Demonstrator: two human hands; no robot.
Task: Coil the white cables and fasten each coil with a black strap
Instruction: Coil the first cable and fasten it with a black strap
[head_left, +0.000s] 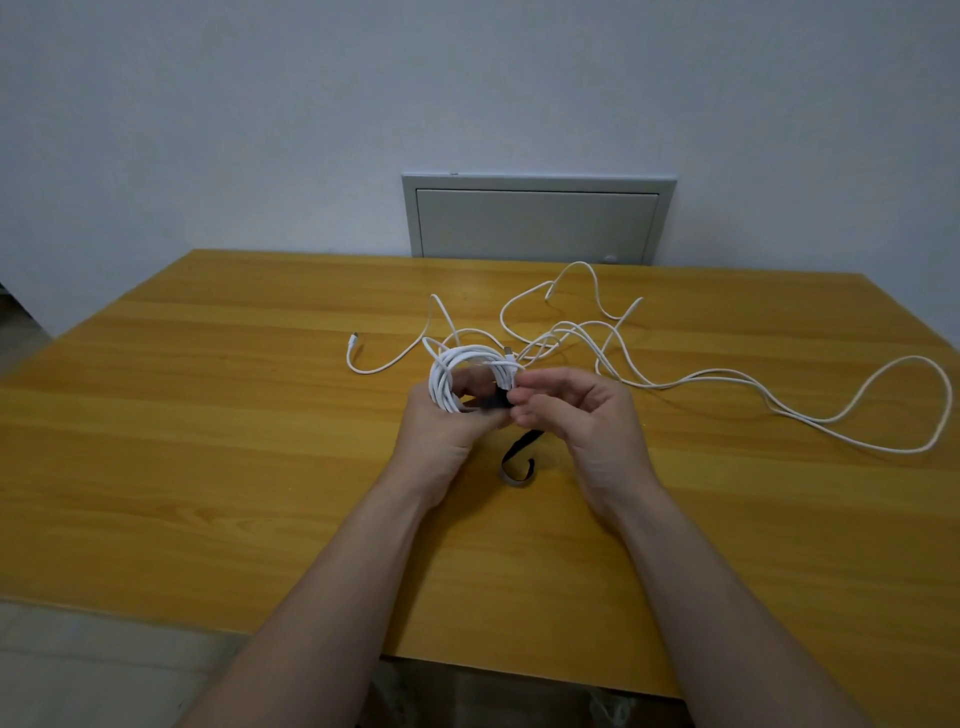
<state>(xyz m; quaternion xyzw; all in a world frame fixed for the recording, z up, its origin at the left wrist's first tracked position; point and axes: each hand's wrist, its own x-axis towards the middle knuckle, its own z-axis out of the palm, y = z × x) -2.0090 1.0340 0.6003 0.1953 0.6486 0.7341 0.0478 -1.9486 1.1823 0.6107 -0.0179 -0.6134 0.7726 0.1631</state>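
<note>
A coiled white cable (451, 371) is held just above the wooden table (208, 415), gripped from below by my left hand (441, 431). A black strap (493, 402) runs around the coil's right side, and the fingertips of my right hand (576, 410) pinch it there. A second black strap (519, 457) lies curled on the table between my wrists. Loose white cables (727, 374) sprawl in tangled loops over the table's far right, and one end with a plug (354, 336) trails out to the left of the coil.
A grey metal wall panel (537, 221) sits behind the table's far edge. The table's near edge (519, 670) runs below my forearms, with floor showing at the lower left.
</note>
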